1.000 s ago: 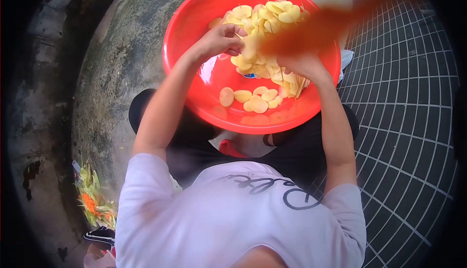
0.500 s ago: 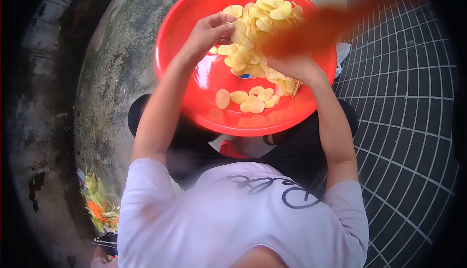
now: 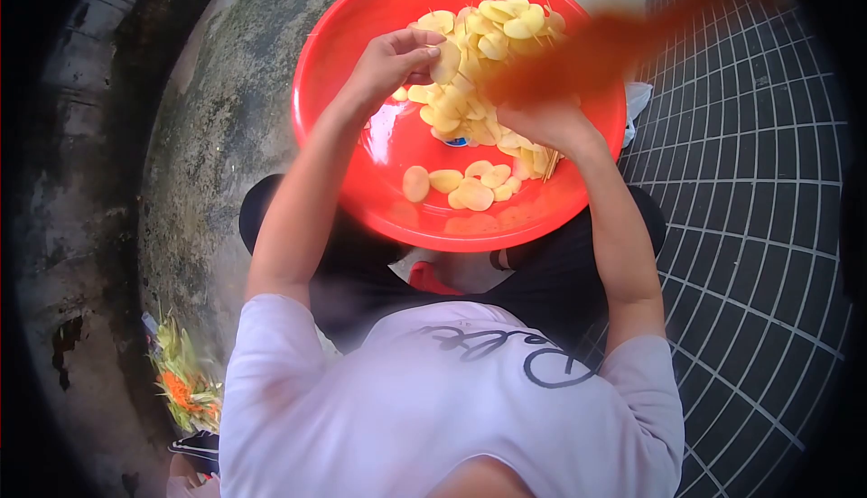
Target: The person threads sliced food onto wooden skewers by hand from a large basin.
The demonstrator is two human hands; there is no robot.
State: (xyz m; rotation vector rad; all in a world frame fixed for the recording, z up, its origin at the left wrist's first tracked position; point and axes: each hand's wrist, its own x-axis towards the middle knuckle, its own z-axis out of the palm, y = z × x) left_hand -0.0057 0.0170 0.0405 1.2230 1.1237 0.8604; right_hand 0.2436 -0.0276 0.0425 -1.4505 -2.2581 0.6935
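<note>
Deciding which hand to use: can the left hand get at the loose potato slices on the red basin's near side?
Probably yes: only bare red basin lies between the left hand and the loose potato slices, though it already pinches another slice.

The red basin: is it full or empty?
Neither: the red basin is partly filled. Pale yellow slices heap in it, yet much of its red surface shows bare.
</note>
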